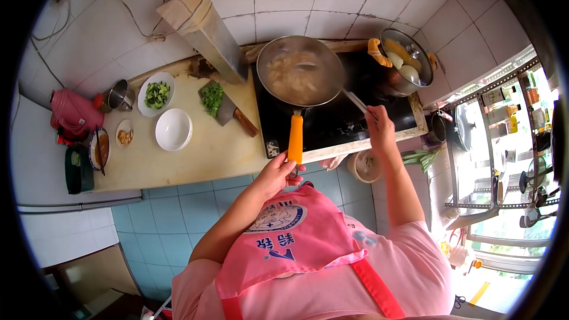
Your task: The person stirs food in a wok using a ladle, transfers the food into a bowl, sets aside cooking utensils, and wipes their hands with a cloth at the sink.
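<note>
A frying pan [278, 98] stands on the black stovetop, with pale sliced food [290, 77] in brownish liquid and steam above it. My left hand [281, 175] is closed round the end of its orange handle [296, 139]. Gripped in my right hand [380, 125] is the handle of a metal spatula [355, 101]. The spatula reaches over the pan's right rim into the food, and its head is partly hidden by food and steam. Left of the stove, a cleaver [225, 112] lies on the counter with chopped greens [211, 98] on its blade.
A lidded pot [403, 83] stands at the stove's back right. On the counter [130, 172] are a white bowl [173, 130], a plate of sliced green vegetable [156, 95], a small dish [124, 133], a metal cup [121, 95] and a pink kettle [77, 109]. Shelves [495, 142] line the window.
</note>
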The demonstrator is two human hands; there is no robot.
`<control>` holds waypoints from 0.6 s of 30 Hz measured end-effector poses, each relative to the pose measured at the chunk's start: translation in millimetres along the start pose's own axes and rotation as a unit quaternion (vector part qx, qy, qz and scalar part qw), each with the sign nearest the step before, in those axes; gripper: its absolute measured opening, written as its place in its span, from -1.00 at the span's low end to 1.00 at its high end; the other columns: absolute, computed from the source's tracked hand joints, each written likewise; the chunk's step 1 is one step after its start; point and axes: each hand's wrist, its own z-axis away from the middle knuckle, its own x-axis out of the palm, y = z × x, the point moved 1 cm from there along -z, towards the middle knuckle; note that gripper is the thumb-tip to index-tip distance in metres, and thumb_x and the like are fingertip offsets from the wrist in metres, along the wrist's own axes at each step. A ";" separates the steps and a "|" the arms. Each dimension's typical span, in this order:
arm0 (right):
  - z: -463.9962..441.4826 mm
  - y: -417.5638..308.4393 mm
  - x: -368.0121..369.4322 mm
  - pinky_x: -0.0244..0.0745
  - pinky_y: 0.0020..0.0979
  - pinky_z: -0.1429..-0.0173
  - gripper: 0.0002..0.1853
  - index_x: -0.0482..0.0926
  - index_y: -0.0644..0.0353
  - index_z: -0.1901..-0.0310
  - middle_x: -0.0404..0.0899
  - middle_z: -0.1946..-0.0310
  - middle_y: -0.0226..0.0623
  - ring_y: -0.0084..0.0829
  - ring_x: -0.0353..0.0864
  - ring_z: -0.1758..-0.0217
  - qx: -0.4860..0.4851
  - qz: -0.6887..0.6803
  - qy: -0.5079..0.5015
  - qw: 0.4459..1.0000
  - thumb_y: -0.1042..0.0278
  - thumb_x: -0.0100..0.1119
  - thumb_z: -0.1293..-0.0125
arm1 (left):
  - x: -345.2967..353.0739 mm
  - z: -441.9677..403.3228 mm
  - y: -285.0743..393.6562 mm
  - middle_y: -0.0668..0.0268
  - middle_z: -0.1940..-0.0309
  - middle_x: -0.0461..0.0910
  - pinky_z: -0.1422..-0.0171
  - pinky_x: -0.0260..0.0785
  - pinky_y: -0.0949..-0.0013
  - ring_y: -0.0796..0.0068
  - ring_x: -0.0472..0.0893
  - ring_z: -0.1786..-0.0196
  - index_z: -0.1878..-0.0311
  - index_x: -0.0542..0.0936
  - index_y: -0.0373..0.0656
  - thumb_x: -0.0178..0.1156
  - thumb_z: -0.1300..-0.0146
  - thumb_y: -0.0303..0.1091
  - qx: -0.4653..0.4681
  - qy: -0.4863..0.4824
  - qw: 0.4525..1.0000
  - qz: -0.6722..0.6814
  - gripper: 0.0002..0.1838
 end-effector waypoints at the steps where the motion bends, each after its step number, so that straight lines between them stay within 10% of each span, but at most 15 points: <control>1: 0.7 4.9 -7.4 0.43 -0.35 0.34 -0.84 0.45 0.26 0.12 0.53 0.49 -0.04 -0.11 0.56 0.45 0.016 -0.001 -0.009 1.000 0.38 0.10 -0.35 | 0.3 0.4 0.3 0.25 0.10 0.51 0.11 0.52 0.40 0.47 0.56 0.26 -0.35 0.21 -0.03 -0.10 -0.47 -0.33 0.002 -0.003 1.000 -0.001 -0.59; 7: 2.6 44.7 -15.4 0.34 -0.43 0.47 -0.84 0.45 0.27 0.15 0.47 0.58 -0.21 -0.42 0.47 0.58 0.000 -0.011 -0.022 1.000 0.35 0.08 -0.37 | -1.3 -2.1 -1.0 0.24 0.10 0.51 0.12 0.52 0.40 0.46 0.56 0.26 -0.35 0.21 -0.02 -0.10 -0.47 -0.34 -0.004 -0.003 1.000 0.003 -0.58; 9: 1.7 55.1 -16.2 0.23 -0.52 0.61 -0.84 0.44 0.24 0.18 0.39 0.63 -0.38 -0.60 0.33 0.69 0.198 -0.152 -0.101 0.963 0.32 0.06 -0.39 | -1.1 -2.1 -1.1 0.24 0.10 0.51 0.13 0.51 0.40 0.46 0.56 0.26 -0.35 0.21 -0.02 -0.10 -0.47 -0.34 -0.005 -0.003 1.000 0.000 -0.59; 18: -3.7 44.7 -29.2 0.13 -0.59 0.70 -0.83 0.41 0.24 0.18 0.29 0.67 -0.47 -0.67 0.19 0.76 0.260 -0.289 -0.130 0.912 0.29 0.03 -0.42 | -0.7 -2.6 -1.1 0.24 0.10 0.50 0.14 0.50 0.41 0.46 0.56 0.27 -0.33 0.23 -0.03 -0.10 -0.47 -0.34 -0.008 0.001 1.000 -0.004 -0.60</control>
